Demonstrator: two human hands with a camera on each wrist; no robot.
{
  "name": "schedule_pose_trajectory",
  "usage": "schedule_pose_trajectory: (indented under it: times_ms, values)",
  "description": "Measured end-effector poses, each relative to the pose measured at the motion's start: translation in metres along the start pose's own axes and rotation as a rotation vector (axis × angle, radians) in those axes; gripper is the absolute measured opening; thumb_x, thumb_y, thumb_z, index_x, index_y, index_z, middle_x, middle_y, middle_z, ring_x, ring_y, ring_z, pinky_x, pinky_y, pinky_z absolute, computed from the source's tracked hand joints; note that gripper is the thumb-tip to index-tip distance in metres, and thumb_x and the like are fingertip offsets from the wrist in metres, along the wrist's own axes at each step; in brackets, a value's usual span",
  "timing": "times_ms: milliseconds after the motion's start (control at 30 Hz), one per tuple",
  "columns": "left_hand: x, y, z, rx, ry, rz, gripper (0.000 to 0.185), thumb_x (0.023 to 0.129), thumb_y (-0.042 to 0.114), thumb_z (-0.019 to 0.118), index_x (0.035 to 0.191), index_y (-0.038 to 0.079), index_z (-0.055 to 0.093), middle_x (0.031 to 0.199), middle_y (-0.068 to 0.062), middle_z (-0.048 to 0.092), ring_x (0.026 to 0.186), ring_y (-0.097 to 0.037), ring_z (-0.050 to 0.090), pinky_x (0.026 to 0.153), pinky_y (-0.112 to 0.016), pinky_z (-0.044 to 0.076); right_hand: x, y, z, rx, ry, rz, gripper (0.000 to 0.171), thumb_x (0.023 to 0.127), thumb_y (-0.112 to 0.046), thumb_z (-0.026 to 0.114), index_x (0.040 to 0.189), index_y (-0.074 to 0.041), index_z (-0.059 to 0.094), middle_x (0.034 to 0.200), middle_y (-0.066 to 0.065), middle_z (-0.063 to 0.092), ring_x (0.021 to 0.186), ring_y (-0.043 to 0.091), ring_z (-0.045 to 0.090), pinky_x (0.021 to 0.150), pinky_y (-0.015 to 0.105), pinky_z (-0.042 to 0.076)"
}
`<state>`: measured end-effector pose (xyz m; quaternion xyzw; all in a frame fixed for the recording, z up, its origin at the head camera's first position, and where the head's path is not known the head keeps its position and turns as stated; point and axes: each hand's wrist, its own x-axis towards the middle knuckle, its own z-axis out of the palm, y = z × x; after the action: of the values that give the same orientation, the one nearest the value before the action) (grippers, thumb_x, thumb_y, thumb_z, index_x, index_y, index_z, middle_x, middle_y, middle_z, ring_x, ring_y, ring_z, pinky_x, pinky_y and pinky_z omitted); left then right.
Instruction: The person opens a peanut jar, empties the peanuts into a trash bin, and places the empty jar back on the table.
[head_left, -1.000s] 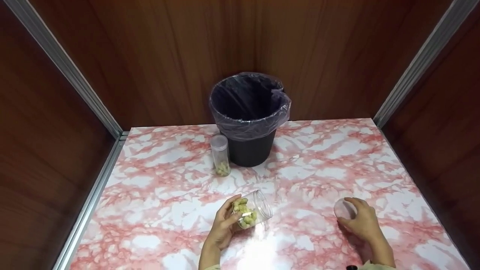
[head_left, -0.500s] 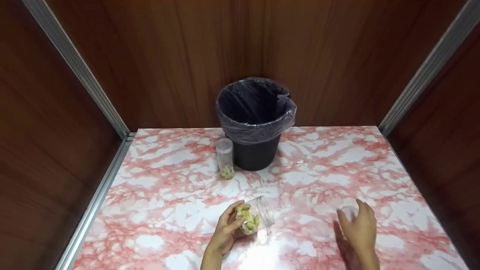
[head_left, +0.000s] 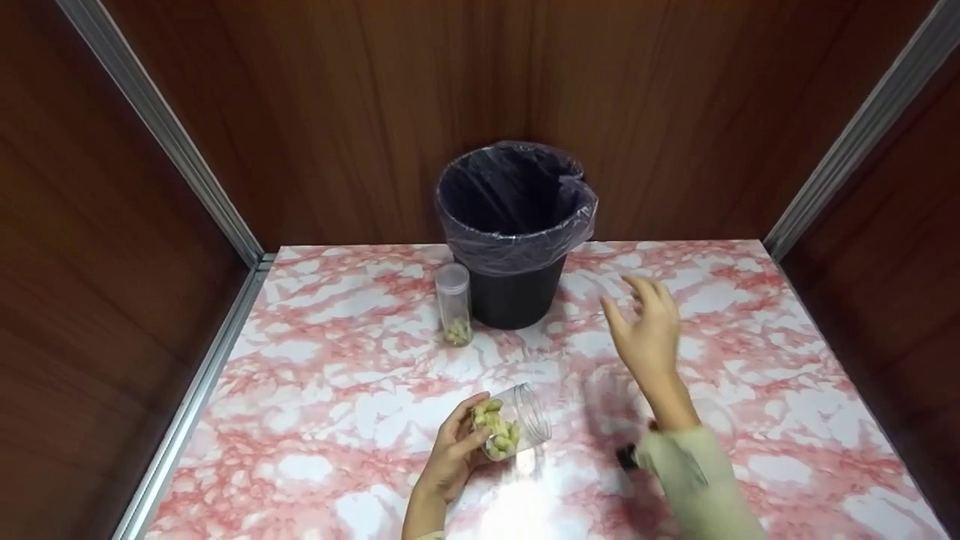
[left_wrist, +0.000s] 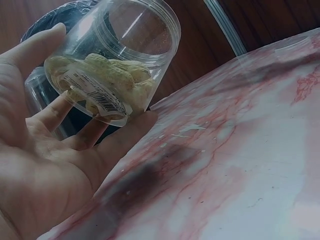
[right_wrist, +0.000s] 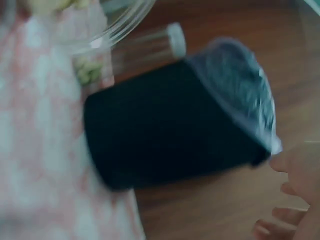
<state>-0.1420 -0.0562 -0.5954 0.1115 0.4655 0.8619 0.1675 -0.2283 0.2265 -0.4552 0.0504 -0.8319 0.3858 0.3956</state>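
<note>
My left hand (head_left: 454, 450) grips a clear plastic jar (head_left: 531, 412) near its base. The jar is tilted, its uncapped mouth toward the right, and unshelled peanuts (head_left: 499, 431) lie in its lower end. In the left wrist view, a barcode label (left_wrist: 95, 92) shows on the jar's bottom. My right hand (head_left: 649, 334) hangs over the table right of the bin, its fingers spread loosely and holding nothing. Behind the right forearm, a clear round lid (head_left: 718, 421) lies on the table, partly hidden by the sleeve.
A black bin (head_left: 517, 300) with a purple-tinted liner bag (head_left: 517, 255) stands at the back of the table. Beside its left side is a tall, capped clear jar (head_left: 454, 300) with peanuts at the bottom. Wooden panels (head_left: 360, 127) enclose the marbled table (head_left: 315, 420).
My right hand has let go of the lid on the right side of the table and moved up and left toward the bin. The left hand keeps hold of the jar, almost still.
</note>
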Motion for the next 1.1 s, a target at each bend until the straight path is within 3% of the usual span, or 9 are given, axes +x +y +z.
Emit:
schedule_pose_trajectory:
  times_ms: [200,467,600,733,933,1100]
  values:
    - [-0.002,-0.003,0.001,-0.050,0.025,-0.034,0.063,0.094,0.010,0.060,0.147,0.000,0.028,0.142,-0.018,0.039,0.118,-0.036,0.051,0.092,-0.049,0.050,0.035,-0.025,0.031,0.016,-0.022,-0.177,0.035,0.079,-0.003,0.080,0.112,0.000,0.069,0.114,0.021,0.060,0.089,0.031,0.063,0.073,0.037,0.055]
    - [-0.001,-0.004,0.003,-0.068,0.027,-0.026,0.064,0.093,0.007,0.059,0.147,-0.004,0.025,0.141,-0.020,0.041,0.119,-0.037,0.052,0.091,-0.049,0.050,0.069,-0.034,0.056,-0.154,-0.146,-0.325,0.035,0.084,-0.008,0.077,0.119,-0.007,0.070,0.121,0.018,0.062,0.102,0.033,0.063,0.084,0.045,0.052]
    - [0.000,-0.004,0.003,-0.089,0.045,-0.021,0.063,0.093,0.008,0.059,0.147,-0.003,0.028,0.139,-0.018,0.044,0.116,-0.035,0.055,0.089,-0.049,0.052,0.079,-0.034,0.061,-0.182,-0.199,-0.385,0.028,0.085,-0.004,0.073,0.113,-0.005,0.072,0.116,0.018,0.065,0.102,0.036,0.063,0.088,0.046,0.051]
    - [-0.002,0.000,0.004,-0.148,0.079,-0.009,0.062,0.095,0.014,0.059,0.148,0.001,0.029,0.138,-0.016,0.046,0.112,-0.033,0.057,0.087,-0.047,0.053,0.079,-0.031,0.065,-0.185,-0.191,-0.443,0.023,0.085,-0.002,0.071,0.108,-0.002,0.073,0.112,0.020,0.066,0.099,0.038,0.063,0.086,0.047,0.052]
    - [0.000,0.014,0.012,-0.195,0.095,0.088,0.056,0.096,0.012,0.058,0.145,0.003,0.032,0.137,-0.015,0.045,0.117,-0.029,0.053,0.093,-0.039,0.050,0.078,-0.026,0.069,-0.186,-0.158,-0.503,0.022,0.084,0.000,0.071,0.106,-0.001,0.073,0.110,0.021,0.067,0.098,0.038,0.064,0.085,0.047,0.053]
    - [0.009,0.044,0.031,-0.148,0.094,0.151,0.053,0.096,0.012,0.059,0.142,0.003,0.034,0.134,-0.014,0.045,0.102,-0.025,0.059,0.083,-0.038,0.054,0.079,-0.025,0.068,-0.204,-0.138,-0.547,0.023,0.082,0.001,0.073,0.105,-0.001,0.072,0.108,0.021,0.067,0.097,0.037,0.065,0.083,0.048,0.054]
